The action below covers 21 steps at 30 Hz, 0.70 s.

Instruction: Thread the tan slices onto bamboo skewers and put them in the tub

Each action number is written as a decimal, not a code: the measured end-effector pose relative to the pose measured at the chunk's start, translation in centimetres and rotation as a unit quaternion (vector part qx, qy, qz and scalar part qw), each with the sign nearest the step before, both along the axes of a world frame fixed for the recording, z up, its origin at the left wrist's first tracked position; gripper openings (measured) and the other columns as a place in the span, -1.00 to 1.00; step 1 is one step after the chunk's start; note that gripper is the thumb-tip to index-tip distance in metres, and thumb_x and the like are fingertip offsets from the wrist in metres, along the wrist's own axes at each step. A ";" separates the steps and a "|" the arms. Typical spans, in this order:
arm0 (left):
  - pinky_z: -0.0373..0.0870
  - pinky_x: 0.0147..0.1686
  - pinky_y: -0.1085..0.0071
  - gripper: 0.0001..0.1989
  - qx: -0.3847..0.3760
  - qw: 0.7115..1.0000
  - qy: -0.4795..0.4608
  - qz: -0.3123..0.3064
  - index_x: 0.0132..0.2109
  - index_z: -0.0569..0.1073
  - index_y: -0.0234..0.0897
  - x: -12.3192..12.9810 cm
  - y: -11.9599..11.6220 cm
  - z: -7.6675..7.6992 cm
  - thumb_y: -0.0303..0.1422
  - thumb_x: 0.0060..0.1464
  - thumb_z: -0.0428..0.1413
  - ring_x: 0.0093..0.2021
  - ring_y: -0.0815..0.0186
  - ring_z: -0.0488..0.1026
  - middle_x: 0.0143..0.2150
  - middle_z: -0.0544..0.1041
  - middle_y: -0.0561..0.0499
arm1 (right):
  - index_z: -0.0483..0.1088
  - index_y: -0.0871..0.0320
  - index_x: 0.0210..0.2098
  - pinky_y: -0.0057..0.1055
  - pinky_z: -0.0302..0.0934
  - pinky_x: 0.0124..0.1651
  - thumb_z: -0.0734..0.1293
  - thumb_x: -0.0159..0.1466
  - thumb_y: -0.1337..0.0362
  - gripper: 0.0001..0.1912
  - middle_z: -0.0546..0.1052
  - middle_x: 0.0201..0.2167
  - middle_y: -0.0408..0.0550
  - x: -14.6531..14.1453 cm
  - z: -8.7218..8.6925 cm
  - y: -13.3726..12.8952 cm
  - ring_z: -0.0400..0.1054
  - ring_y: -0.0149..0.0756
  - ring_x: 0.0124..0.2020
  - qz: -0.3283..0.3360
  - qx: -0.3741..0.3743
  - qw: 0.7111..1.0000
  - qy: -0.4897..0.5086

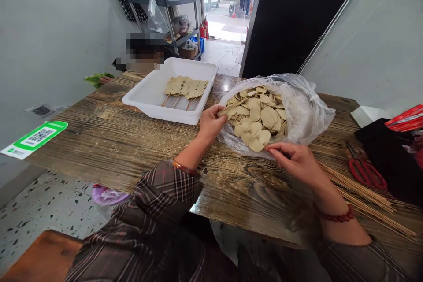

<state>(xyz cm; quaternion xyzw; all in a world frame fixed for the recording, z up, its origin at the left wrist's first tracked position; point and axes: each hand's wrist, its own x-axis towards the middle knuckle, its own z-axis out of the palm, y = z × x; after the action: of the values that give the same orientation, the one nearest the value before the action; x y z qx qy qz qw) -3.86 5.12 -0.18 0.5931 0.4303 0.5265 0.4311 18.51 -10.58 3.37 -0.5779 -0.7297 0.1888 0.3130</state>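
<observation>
Pinching a skewer (pixel 266 146) threaded with flat discs (pixel 252 133) in your right hand (pixel 294 161), you hold loose discs (pixel 228 110) in your left hand (pixel 211 122); bare sticks (pixel 361 190) lie beside the right.

Held skewer (pixel 266 146) mostly hidden; right sleeve (pixel 358 261) cut off

Head cam looks fwd & down over table (pixel 109 141) (close up), doorway (pixel 228 24) in bkgd.
</observation>
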 end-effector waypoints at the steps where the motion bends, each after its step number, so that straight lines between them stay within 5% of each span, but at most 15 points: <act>1: 0.36 -0.36 0.47 -0.80 0.002 1.000 0.004 0.001 -0.32 0.54 -0.33 0.0 0.0 0.1 -0.48 -0.21 0.15 -0.38 0.37 0.38 -0.41 0.50 0.05 | 0.58 0.15 -0.26 -0.42 0.29 -0.38 0.23 0.31 0.21 -0.71 0.61 -0.47 -0.10 0.0 0.0 0.0 0.46 -0.31 -0.47 0.001 0.001 1.000 0.001; 21: 0.26 -0.41 0.52 -0.81 0.008 1.000 0.024 -0.013 -0.31 0.56 -0.31 0.4 -0.7 0.2 -0.42 -0.18 0.20 -0.41 0.40 0.32 -0.41 0.50 0.05 | 0.58 0.12 -0.24 -0.34 0.34 -0.27 0.22 0.32 0.24 -0.72 0.66 -0.29 -0.03 -0.2 -1.2 0.1 0.54 -0.19 -0.33 -0.006 0.034 0.998 -0.047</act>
<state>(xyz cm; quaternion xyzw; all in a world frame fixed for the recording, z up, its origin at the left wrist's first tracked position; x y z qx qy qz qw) -3.51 4.45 -0.02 0.6148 0.4286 0.5099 0.4222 18.30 -10.46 2.12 -0.5796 -0.7462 0.1344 0.2987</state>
